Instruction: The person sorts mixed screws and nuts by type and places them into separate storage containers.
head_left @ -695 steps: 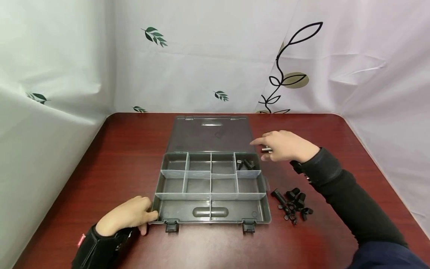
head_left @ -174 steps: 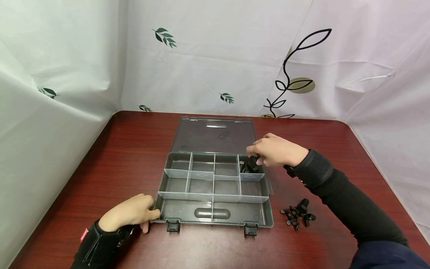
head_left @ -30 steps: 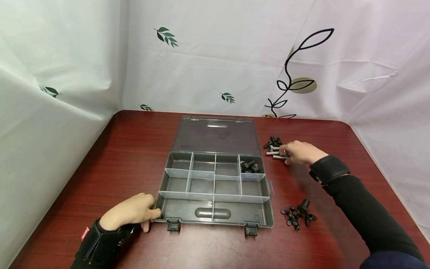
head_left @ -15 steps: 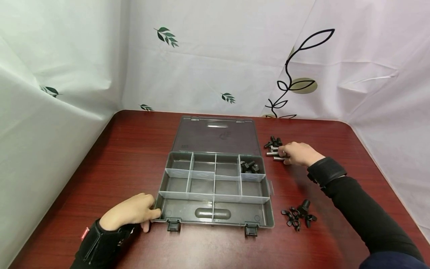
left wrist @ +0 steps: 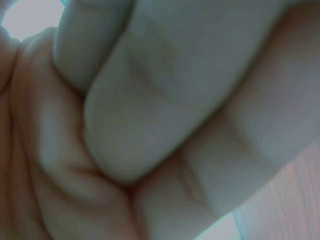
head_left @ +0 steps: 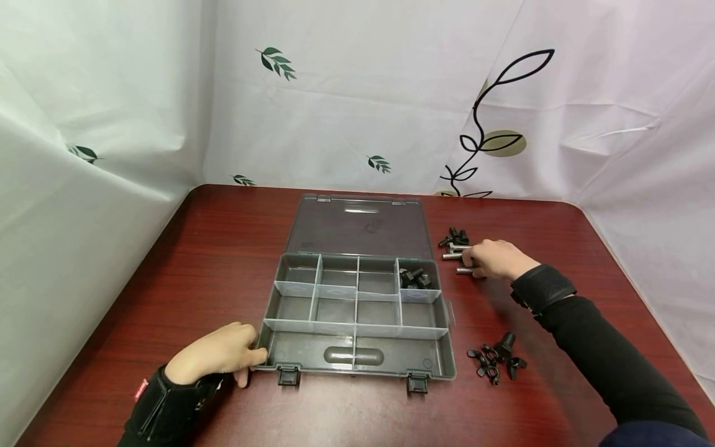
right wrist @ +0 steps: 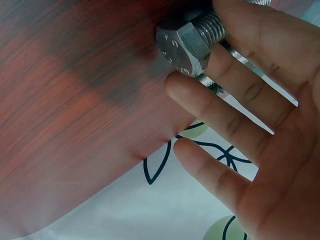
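A grey plastic compartment box point(head_left: 301, 347) lies with its lid laid back. My left hand point(head_left: 220, 354) holds its front left corner; the left wrist view shows curled fingers close up, hiding the box. Beyond the box's right side, my right hand point(head_left: 499, 257) pinches a silver hex bolt point(head_left: 463, 270) between thumb and fingers. In the right wrist view the bolt's hex head point(right wrist: 180, 47) sticks out while the other fingers are spread. Further silver bolts point(head_left: 451, 256) lie right by the hand, partly covered by it. Several black bolts point(head_left: 416, 278) sit in the back right compartment.
Small black bolts point(head_left: 455, 237) are heaped behind the silver ones. Nearer the front, black wing nuts point(head_left: 485, 360) lie with a thick black bolt point(head_left: 506, 343). Two latches point(head_left: 417, 382) jut from the box's front. White patterned cloth point(head_left: 357, 93) surrounds the table.
Over the last second my right hand has drawn one silver bolt slightly toward the front, apart from the others. Earlier, black bolts left the front pile for the back right compartment. My left hand stays put.
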`<state>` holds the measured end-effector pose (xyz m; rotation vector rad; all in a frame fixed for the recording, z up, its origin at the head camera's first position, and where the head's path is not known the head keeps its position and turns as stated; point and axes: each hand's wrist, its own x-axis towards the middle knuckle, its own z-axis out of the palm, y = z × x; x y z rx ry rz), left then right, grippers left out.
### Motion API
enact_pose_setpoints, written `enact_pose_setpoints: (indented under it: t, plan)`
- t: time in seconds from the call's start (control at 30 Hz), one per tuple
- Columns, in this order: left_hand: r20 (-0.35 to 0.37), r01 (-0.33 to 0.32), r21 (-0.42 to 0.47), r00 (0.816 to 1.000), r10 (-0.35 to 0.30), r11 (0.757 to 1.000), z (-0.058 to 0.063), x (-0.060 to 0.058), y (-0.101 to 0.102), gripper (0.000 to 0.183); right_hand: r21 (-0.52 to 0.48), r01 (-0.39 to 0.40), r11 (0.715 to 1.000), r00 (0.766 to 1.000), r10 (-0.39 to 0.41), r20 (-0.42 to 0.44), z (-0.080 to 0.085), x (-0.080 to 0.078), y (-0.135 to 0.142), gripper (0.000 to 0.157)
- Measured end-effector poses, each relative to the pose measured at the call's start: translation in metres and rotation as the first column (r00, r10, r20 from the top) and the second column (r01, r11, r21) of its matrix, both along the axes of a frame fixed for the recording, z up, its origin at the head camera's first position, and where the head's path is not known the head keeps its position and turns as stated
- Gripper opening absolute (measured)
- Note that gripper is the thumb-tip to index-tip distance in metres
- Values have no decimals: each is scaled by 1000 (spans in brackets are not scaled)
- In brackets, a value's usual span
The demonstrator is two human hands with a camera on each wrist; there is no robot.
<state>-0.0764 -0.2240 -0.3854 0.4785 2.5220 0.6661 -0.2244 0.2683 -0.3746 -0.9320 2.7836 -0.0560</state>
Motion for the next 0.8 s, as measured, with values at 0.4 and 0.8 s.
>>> enact_pose_setpoints:
  t: [0.4,0.8]
  plan:
    - [7,3,-7,1000,-3,1000,0,-1,0,23,-1,4,1000,999,-4,48,-2,-1,2,12]
    - [22,-1,-3,1000,1,1000,-1,-2,0,23,1,-22,1000,999,22,47,5,0,3,12]
